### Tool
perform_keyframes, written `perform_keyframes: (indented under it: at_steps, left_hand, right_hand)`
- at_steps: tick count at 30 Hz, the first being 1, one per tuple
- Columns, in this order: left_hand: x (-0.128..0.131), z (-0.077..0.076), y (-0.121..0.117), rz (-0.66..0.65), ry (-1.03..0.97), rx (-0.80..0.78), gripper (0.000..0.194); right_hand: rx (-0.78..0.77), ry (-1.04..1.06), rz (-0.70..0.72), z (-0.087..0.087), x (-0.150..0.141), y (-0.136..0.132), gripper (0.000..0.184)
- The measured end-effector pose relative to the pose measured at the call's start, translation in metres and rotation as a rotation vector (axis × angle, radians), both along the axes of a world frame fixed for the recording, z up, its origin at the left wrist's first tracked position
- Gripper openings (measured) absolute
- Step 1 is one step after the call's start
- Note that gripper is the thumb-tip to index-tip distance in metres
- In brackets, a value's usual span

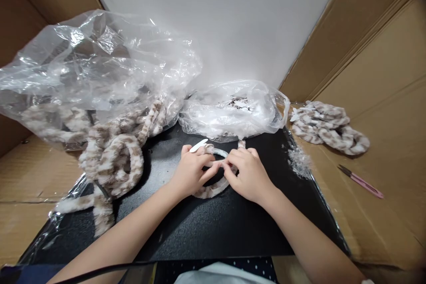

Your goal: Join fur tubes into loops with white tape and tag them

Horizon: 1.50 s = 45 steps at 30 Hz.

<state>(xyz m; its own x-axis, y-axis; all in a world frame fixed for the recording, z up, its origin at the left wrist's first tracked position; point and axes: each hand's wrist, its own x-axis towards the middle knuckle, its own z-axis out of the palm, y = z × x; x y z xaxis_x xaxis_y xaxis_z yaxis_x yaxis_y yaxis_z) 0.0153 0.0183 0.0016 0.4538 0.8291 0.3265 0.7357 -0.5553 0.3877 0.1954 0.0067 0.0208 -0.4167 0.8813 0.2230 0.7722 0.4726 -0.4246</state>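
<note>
Over the black tabletop, my left hand [195, 168] and my right hand [248, 171] meet with fingers closed on a looped furry band [212, 190]. The band is mottled brown and white, and its lower curve shows beneath my fingers. A white strip [219, 152] with small dark marks curves along the far side of the loop. Beside my left fingers a white oval tag [199, 145] sticks up. Thumbs and fingertips of both hands pinch together at the loop's middle; the exact spot they grip is partly hidden.
A large clear plastic bag [100, 66] with furry bands [123, 159] spilling out stands at left. Behind my hands lies another plastic bag [229, 115]. At right, on cardboard, are a pile of furry bands [329, 126] and pink-handled snips [361, 181]. Cardboard walls [376, 66] flank the table [199, 235].
</note>
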Motion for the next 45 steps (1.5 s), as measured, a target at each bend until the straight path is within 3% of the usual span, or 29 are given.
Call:
perform_keyframes:
  at_steps: [10, 14, 18, 20, 23, 26, 30, 33, 35, 37, 40, 43, 45]
  left_hand:
    - [0.007, 0.002, 0.001, 0.057, -0.252, -0.171, 0.042]
    - [0.004, 0.008, 0.006, 0.059, -0.285, -0.183, 0.042]
    - [-0.011, 0.011, 0.018, 0.237, -0.377, -0.165, 0.037]
    - [-0.015, 0.011, 0.021, 0.219, -0.371, -0.179, 0.038]
    - [-0.014, 0.006, 0.019, 0.032, -0.202, -0.260, 0.039]
    - [-0.016, 0.001, 0.018, 0.035, -0.076, -0.245, 0.031]
    - [-0.024, -0.002, 0.020, 0.039, -0.077, -0.198, 0.028]
    - [-0.028, 0.001, 0.020, 0.049, -0.156, -0.190, 0.032]
    - [-0.027, 0.006, 0.016, -0.030, -0.255, -0.244, 0.031]
    - [-0.024, 0.009, 0.010, -0.149, -0.418, -0.367, 0.025]
    - [-0.014, 0.011, -0.002, -0.284, -0.763, -0.680, 0.008]
    - [-0.004, 0.010, -0.010, -0.304, -0.971, -0.989, 0.013]
    - [0.001, 0.009, -0.013, -0.259, -1.004, -1.092, 0.018]
  right_hand:
    - [0.444, -0.236, 0.123, 0.005, 0.002, -0.003, 0.026]
    - [0.493, -0.275, 0.131, 0.008, 0.003, -0.008, 0.021]
    - [0.462, -0.201, 0.140, 0.016, 0.013, -0.015, 0.022]
    - [0.419, -0.069, 0.118, 0.020, 0.021, -0.014, 0.020]
    - [0.304, 0.217, 0.024, 0.022, 0.032, -0.008, 0.018]
    - [0.085, 0.496, -0.021, 0.016, 0.040, 0.000, 0.017]
    - [-0.112, 0.723, -0.034, 0.005, 0.044, 0.005, 0.023]
    - [-0.230, 0.834, -0.034, 0.002, 0.044, 0.005, 0.048]
    - [-0.357, 0.920, 0.010, 0.003, 0.043, 0.003, 0.067]
    - [-0.498, 1.013, 0.075, 0.004, 0.041, 0.002, 0.071]
    - [-0.670, 1.114, 0.154, 0.005, 0.038, 0.000, 0.064]
    - [-0.783, 1.126, 0.164, 0.003, 0.033, -0.002, 0.053]
    - [-0.825, 1.145, 0.149, 0.002, 0.029, -0.003, 0.044]
